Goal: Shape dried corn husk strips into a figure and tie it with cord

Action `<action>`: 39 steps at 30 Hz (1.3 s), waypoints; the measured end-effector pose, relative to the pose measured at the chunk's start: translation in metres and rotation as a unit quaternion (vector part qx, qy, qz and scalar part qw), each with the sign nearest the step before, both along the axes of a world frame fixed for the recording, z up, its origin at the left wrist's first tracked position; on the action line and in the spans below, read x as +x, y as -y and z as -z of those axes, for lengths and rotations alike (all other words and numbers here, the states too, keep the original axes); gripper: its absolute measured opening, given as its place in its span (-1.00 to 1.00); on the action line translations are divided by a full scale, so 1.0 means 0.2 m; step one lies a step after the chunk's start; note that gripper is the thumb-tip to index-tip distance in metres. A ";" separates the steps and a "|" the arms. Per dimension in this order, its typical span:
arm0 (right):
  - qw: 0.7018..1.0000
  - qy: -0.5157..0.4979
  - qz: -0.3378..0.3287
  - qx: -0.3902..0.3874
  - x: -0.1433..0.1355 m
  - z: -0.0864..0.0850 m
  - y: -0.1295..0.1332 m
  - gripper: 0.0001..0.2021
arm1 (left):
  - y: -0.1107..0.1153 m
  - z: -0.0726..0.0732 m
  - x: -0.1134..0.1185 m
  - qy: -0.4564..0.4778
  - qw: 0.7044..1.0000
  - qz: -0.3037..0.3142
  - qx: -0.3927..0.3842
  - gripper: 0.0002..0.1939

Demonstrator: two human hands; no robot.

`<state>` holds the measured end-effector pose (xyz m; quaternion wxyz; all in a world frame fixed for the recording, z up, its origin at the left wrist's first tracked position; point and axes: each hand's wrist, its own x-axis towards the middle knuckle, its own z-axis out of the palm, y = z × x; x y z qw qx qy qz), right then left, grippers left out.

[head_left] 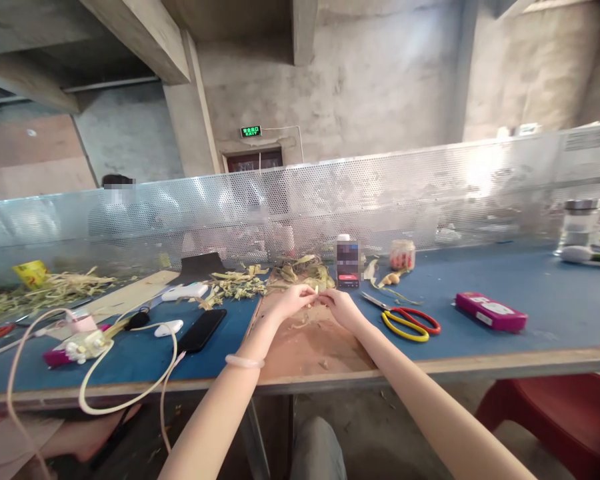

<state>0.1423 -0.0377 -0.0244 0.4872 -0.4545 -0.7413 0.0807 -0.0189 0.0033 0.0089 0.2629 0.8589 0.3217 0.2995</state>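
Both hands meet over a brown board (305, 347) lying on the blue table. My left hand (297, 300), below a pale bracelet (245, 361), has its fingers pinched together. Facing it, my right hand (334, 303) is also closed in a pinch. A small pale piece of plant (317, 290) pokes up between the fingertips, its exact kind too small to make out. Just beyond the hands lies a heap of dry husks (305, 270). Scissors (405, 323) with one red and one yellow handle rest right of my right hand.
Behind the husks, a phone (349, 265) stands upright beside a jar (403, 255). A purple box (490, 311) lies to the right. Leftward are a black phone (203, 331), cables, a white case (169, 328) and cut strips (237, 283). A perforated metal screen (300, 200) bounds the back.
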 end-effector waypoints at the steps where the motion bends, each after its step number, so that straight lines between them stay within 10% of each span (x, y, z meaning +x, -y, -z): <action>1: 1.000 0.002 0.002 0.001 0.00 0.00 0.00 -0.75 | 0.00 0.00 0.00 0.001 1.000 0.001 -0.003 -0.74; 39: 0.994 -0.087 -0.058 -0.041 0.02 0.01 -0.03 -0.80 | -0.01 0.00 -0.01 0.117 0.985 0.031 -0.123 -0.80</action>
